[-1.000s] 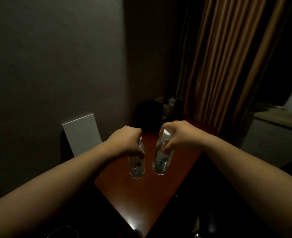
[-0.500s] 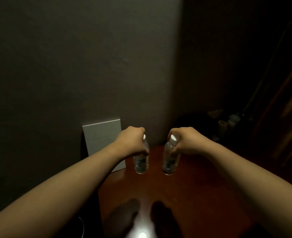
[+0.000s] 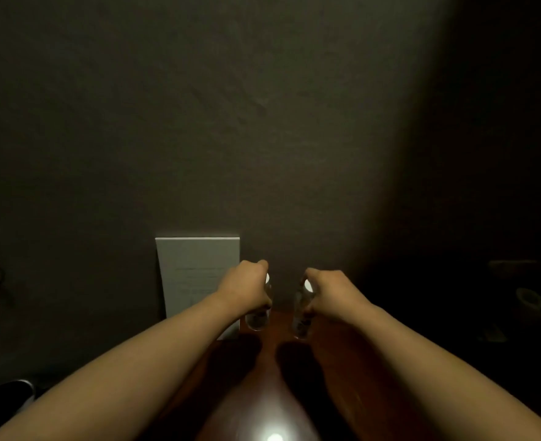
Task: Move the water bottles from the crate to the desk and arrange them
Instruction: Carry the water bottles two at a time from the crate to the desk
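Left hand: fingers curled round the upper part of the left bottle; arm stretched forward over the desk.
Right hand: fingers curled round the upper part of the right bottle; arm likewise stretched forward.
Left bottle: clear plastic, white cap showing beside the knuckles, roughly upright, base low over the far left part of the desk; contact with the surface could not be told.
Right bottle: clear plastic, white cap showing at the thumb, roughly upright, apart from the left bottle, base low over the desk; contact could not be told.
Desk: reddish-brown, glossy, bright spot of reflected light at the near edge, two dark shadows below the bottles.
White board: flat, pale, propped against the wall at the desk's far left corner, just behind the left hand.
Wall: dark, plain, directly behind the desk.
Right background: dim, small pale objects too dark to identify.
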